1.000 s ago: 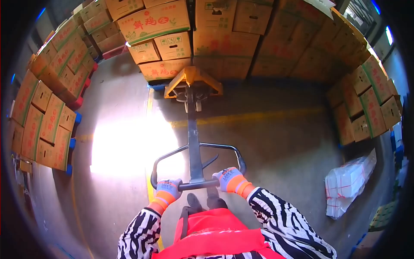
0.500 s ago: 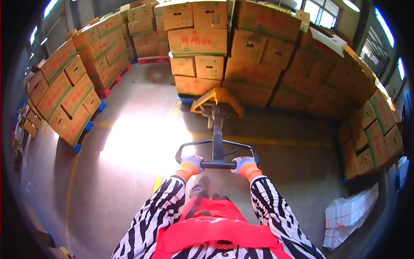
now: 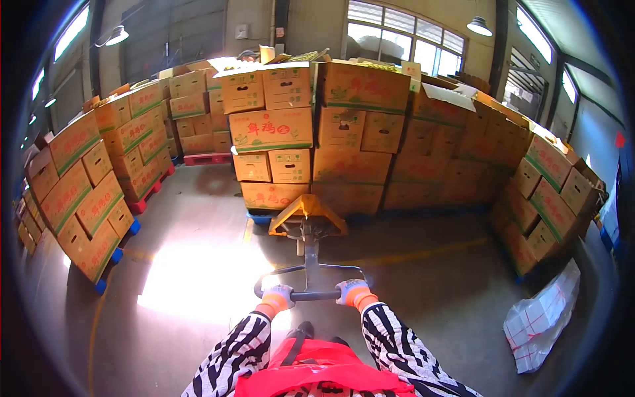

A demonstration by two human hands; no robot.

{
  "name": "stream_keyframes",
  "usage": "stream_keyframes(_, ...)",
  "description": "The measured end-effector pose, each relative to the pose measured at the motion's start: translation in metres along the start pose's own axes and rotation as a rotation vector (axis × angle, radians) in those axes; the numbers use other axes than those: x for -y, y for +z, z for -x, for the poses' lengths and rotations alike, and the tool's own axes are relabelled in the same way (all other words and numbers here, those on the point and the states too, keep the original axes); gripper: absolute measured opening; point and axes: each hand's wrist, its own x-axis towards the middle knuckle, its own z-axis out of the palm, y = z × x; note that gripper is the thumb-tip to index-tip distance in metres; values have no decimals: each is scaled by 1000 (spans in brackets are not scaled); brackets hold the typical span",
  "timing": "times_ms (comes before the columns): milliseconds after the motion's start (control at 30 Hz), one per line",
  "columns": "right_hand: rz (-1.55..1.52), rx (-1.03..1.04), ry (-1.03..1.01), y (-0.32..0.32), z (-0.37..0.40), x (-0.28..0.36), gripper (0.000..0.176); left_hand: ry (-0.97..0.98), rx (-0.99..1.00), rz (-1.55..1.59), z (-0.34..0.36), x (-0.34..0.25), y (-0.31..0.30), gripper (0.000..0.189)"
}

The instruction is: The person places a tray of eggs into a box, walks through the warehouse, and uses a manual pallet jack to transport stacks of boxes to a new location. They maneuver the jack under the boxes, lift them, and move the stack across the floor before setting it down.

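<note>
Both my hands wear grey gloves with orange cuffs. My left hand (image 3: 278, 297) is wrapped round the left end of the pallet jack handle (image 3: 316, 296). On the right end of the same bar, my right hand (image 3: 353, 292) is closed too. The handle's shaft runs forward to the yellow pallet jack (image 3: 307, 215), which stands against a tall stack of cardboard boxes (image 3: 271, 129). That stack rests on a blue pallet (image 3: 260, 218). The jack's forks are hidden beneath the load.
Box stacks (image 3: 83, 192) on blue pallets stand at the left, with another box stack (image 3: 135, 132) on a red pallet behind. More boxes (image 3: 552, 192) line the right. A plastic-wrapped white bundle (image 3: 539, 321) lies on the floor at the right. Yellow lines (image 3: 423, 253) mark the floor.
My view has tilted up, showing more of the walls and windows. The handle and my hands now appear lower and slightly further left; both hands keep their hold.
</note>
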Motion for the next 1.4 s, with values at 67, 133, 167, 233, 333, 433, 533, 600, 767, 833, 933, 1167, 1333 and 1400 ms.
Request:
stream_keyframes(67,2,6,-1,0,6,4,46,9,7,27,4,1,1,29)
stream_keyframes(133,-8,0,-24,4,10,6,46,0,9,44,9,2,5,29)
stream_keyframes(167,-21,27,-4,3,14,7,44,2,20,41,10,2,5,29)
stream_keyframes(233,-38,39,-3,4,19,8,43,9,49,39,17,-1,5,29)
stream_keyframes(333,-12,52,-31,6,25,9,44,3,56,76,22,-2,12,28)
stream_keyframes(433,-45,48,-40,5,34,10,44,-2,80,68,27,-4,7,27)
stream_keyframes(533,-25,-68,-82,18,32,3,35,6,94,80,31,-6,8,27)
stream_keyframes(600,-30,-36,-74,16,34,2,35,-4,93,54,34,-9,8,26)
stream_keyframes(767,-27,-33,-72,13,47,0,36,14,27,89,35,-11,21,27)
stream_keyframes(833,-22,24,-64,8,55,1,41,19,43,81,42,-18,17,27)
stream_keyframes(933,-28,17,-76,13,58,-2,40,7,82,76,44,-22,15,29)
stream_keyframes(1167,-29,-3,-90,24,69,-6,38,-3,79,74,59,-35,17,31)
stream_keyframes(1333,-36,-10,-95,27,86,-8,37,-11,94,90,72,-47,20,31)
stream_keyframes(1400,-37,20,-101,29,92,-7,37,-20,91,97,77,-48,26,31)
